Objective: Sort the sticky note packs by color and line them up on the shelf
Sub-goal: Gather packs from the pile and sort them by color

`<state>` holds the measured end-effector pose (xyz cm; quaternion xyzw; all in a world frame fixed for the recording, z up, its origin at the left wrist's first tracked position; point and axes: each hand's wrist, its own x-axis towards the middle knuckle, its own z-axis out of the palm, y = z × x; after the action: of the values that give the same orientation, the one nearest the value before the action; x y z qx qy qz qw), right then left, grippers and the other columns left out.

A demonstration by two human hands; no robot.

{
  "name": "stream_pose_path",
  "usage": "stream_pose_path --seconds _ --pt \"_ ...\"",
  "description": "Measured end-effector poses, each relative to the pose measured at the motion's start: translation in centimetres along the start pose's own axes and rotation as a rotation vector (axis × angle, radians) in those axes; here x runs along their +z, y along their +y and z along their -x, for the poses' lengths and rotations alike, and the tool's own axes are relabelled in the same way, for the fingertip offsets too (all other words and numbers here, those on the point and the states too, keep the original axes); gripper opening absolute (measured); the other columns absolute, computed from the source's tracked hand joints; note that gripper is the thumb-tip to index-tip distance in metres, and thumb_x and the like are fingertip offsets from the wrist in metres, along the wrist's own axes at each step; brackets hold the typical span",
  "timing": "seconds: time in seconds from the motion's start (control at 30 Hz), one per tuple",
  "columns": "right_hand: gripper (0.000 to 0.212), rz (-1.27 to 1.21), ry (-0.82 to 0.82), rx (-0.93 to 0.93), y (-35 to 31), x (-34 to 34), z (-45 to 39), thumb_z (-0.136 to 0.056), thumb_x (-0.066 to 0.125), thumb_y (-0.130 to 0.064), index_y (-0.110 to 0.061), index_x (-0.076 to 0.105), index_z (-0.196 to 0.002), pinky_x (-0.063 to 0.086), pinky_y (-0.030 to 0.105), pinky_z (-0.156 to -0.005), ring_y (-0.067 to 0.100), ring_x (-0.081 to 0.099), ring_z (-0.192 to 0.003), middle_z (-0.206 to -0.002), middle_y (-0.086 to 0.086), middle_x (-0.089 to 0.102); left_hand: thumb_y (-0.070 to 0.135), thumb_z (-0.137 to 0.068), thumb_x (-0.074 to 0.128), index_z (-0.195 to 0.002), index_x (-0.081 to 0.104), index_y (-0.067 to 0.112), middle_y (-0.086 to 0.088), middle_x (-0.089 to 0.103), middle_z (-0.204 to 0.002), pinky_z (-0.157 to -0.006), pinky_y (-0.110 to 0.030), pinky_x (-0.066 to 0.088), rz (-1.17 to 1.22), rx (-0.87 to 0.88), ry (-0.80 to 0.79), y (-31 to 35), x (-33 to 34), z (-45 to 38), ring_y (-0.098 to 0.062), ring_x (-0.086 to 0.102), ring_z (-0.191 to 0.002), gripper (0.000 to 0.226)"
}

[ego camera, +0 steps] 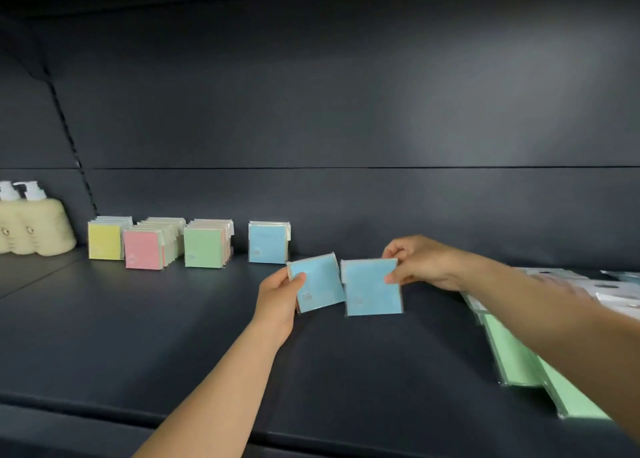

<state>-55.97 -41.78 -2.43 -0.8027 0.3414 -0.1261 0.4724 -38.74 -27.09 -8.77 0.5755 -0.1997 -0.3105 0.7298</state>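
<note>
- The left hand (277, 298) pinches a square, film-wrapped pale blue sticky note pack (317, 283) at its left edge, thumb on the face and the other fingers hidden behind; the pack is tilted, its top leaning left
- The right hand (420, 262) pinches a second square blue wrapped pack (372, 288) at its upper right corner, thumb in front; this pack hangs nearly square, just right of the left-hand pack, their near edges almost touching
- Both packs are held above the dark shelf board (173, 336), not resting on it; each shows small print near a lower corner
- Judged step: blue is being sorted; both packs seem bound for the standing blue row (267, 242), up and left of the left fingertips; the next move calls for setting them upright and flush against its front
- Further left stand the green row (204, 244), pink row (142, 250) and yellow row (104, 240); beyond them, cream pump bottles (33, 227)
- Below the right forearm, flat green packs (512, 357) lie unsorted
</note>
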Motion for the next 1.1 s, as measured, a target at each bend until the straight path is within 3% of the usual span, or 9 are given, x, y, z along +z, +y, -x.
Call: stream_pose_path --seconds 0.13,0.23,0.33,0.43,0.53,0.73,0.83,0.97,1.1 --pt "0.025 -0.137 0.209 -0.097 -0.3 4.5 -0.3 -0.075 0.069 0.010 -0.009 0.060 -0.088 0.049 0.017 -0.066 0.014 0.061 -0.074 -0.079 0.005 0.065 0.011 -0.096 0.052 -0.104 0.065 0.008 -0.005 0.071 -0.101 -0.089 -0.036 0.051 0.007 -0.011 -0.138 0.3 -0.1 0.1 -0.020 0.067 -0.095 0.017" --pt "0.027 -0.294 0.340 -0.103 -0.3 7.5 -0.8 -0.075 0.069 0.008 -0.010 0.062 -0.094 0.048 0.018 -0.069 0.013 0.061 -0.078 -0.088 0.005 0.065 0.005 -0.091 0.057 -0.111 0.063 0.009 -0.008 0.070 -0.110 -0.094 -0.038 0.050 -0.082 0.024 -0.263 0.3 -0.7 -0.2 -0.022 0.066 -0.104 0.022" --pt "0.034 -0.333 0.470 -0.086 -0.9 10.1 -1.5 -0.076 0.074 -0.002 -0.012 0.057 -0.104 0.048 0.022 -0.077 0.014 0.060 -0.092 -0.099 0.002 0.061 -0.006 -0.089 0.052 -0.111 0.063 0.010 -0.006 0.070 -0.107 -0.086 -0.029 0.053 -0.136 0.079 -0.323 0.6 -1.9 -0.9 -0.018 0.066 -0.099 0.029" --pt "0.029 -0.359 0.416 -0.003 -1.7 12.6 -2.2 -0.084 0.069 -0.013 -0.013 0.053 -0.108 0.048 0.022 -0.073 0.010 0.061 -0.088 -0.096 -0.003 0.062 -0.006 -0.090 0.050 -0.106 0.064 0.016 0.001 0.071 -0.103 -0.080 -0.020 0.053 -0.182 0.138 -0.340 1.4 -4.2 -2.0 -0.011 0.067 -0.095 0.031" --pt "0.019 -0.339 0.395 -0.020 -2.8 15.7 -3.8 -0.089 0.059 -0.006 -0.009 0.063 -0.107 0.054 0.031 -0.083 0.017 0.067 -0.090 -0.097 0.003 0.069 -0.001 -0.089 0.051 -0.104 0.065 0.018 0.002 0.069 -0.097 -0.076 -0.019 0.047 -0.319 0.255 -0.237 2.1 -6.6 -4.1 -0.010 0.062 -0.085 0.028" --pt "0.018 -0.326 0.605 -0.086 -5.7 20.4 -8.2 -0.089 0.057 -0.005 -0.021 0.054 -0.095 0.041 0.009 -0.064 0.004 0.059 -0.084 -0.088 -0.011 0.060 0.005 -0.086 0.049 -0.117 0.061 0.017 -0.002 0.066 -0.110 -0.084 -0.027 0.048 -0.384 0.407 -0.065 2.4 -8.9 -8.8 -0.017 0.060 -0.099 0.035" --pt "0.018 -0.285 0.667 -0.101 -6.4 20.8 -10.2 -0.090 0.056 -0.005 -0.020 0.053 -0.100 0.041 0.007 -0.064 -0.001 0.055 -0.082 -0.089 -0.012 0.058 0.001 -0.085 0.048 -0.116 0.061 0.016 0.001 0.066 -0.108 -0.081 -0.024 0.046 -0.373 0.439 -0.050 2.6 -8.9 -10.7 -0.015 0.060 -0.098 0.037" --pt "0.018 -0.288 0.714 -0.071 -6.5 21.0 -12.0 -0.089 0.056 -0.003 -0.018 0.055 -0.099 0.040 0.006 -0.063 0.003 0.056 -0.082 -0.091 -0.007 0.059 0.002 -0.085 0.053 -0.116 0.062 0.015 -0.005 0.060 -0.110 -0.091 -0.034 0.047 -0.380 0.415 -0.036 2.3 -9.1 -13.1 -0.019 0.059 -0.100 0.035" --pt "0.020 -0.239 0.754 -0.041 -6.5 21.4 -13.1 -0.088 0.055 -0.002 -0.021 0.052 -0.093 0.039 0.006 -0.061 0.001 0.053 -0.080 -0.097 -0.003 0.059 0.002 -0.087 0.053 -0.122 0.059 0.012 -0.002 0.056 -0.116 -0.096 -0.028 0.041 -0.489 0.454 -0.007 1.6 -9.1 -14.5 -0.013 0.050 -0.104 0.037"
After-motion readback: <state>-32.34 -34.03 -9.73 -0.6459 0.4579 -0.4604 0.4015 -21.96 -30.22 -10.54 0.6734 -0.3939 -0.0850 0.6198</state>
